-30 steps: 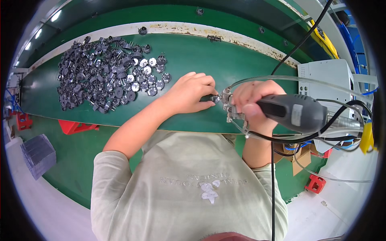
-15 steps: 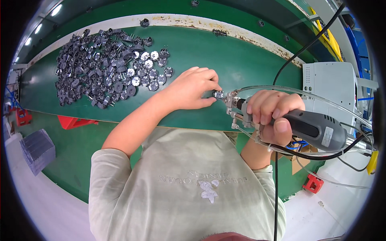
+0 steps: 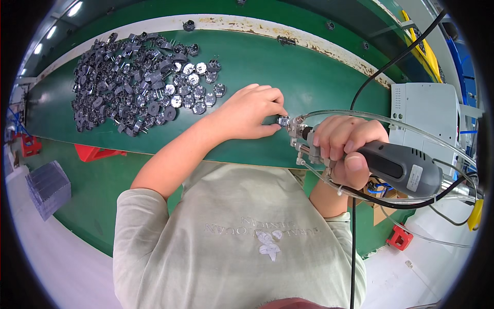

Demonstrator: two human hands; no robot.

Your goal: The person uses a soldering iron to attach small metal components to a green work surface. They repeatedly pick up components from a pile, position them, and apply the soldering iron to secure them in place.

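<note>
A small dark part (image 3: 283, 121) was near the middle of the green table (image 3: 247, 62), right of a big pile of parts (image 3: 136, 85). The left hand (image 3: 254, 112) pinched it. The right hand (image 3: 347, 147) was wrapped around a gray power tool (image 3: 404, 172), its tip (image 3: 295, 126) just beside the part. Farther right stood a pale box (image 3: 427, 110).

Matt plastic power tool (image 3: 396, 167), smooth glossy tabletop (image 3: 242, 56), cloth shirt (image 3: 242, 216)

One left hand (image 3: 252, 112), one right hand (image 3: 350, 147), one handheld tool (image 3: 404, 167), one small part (image 3: 283, 121); heaped parts (image 3: 128, 85) beyond counting near the green surface's (image 3: 329, 87) left edge; two dark pieces (image 3: 189, 25) at its far edge; one grey box (image 3: 427, 110) by its right edge.
</note>
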